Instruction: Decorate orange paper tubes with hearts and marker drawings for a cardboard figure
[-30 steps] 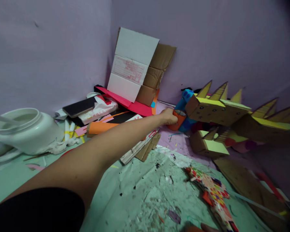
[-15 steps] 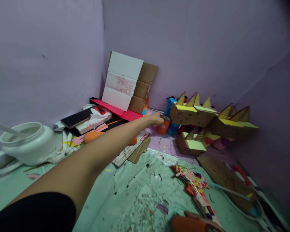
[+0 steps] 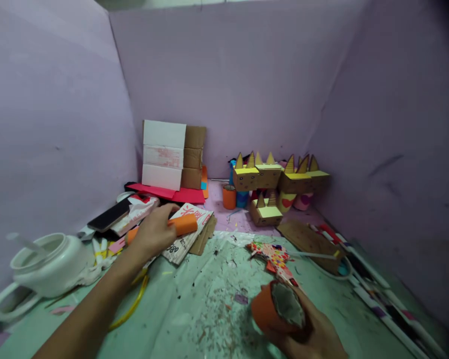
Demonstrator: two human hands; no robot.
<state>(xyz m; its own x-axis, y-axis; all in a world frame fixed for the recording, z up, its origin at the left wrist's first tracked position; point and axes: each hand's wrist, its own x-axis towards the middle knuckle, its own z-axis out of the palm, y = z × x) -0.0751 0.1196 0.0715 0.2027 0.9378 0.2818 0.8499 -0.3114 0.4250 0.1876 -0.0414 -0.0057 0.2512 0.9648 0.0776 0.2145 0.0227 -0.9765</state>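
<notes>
My left hand (image 3: pixel 156 230) is closed around an orange paper tube (image 3: pixel 185 224) that lies over a folded newspaper (image 3: pixel 179 248); its fingers are partly hidden. More orange paper (image 3: pixel 131 234) shows on the other side of this hand. At the lower right, my right hand (image 3: pixel 316 329) grips an orange tube (image 3: pixel 264 311), its grey hollow end turned up toward me. A similar orange tube (image 3: pixel 229 197) stands upright at the back, beside a blue one (image 3: pixel 242 199).
Cardboard boxes with spikes (image 3: pixel 258 178) stand on tubes at the back right. A white pot (image 3: pixel 50 264) is at left, near a dark phone (image 3: pixel 110 214). Folded cardboard (image 3: pixel 162 154) leans on the back wall. A patterned paper piece (image 3: pixel 273 257) lies mid-right. Scraps litter the green sheet (image 3: pixel 194 299).
My left hand has left the orange tube at the back and come left and nearer, onto another orange tube. My right hand shows more fully with its tube. The view has shifted.
</notes>
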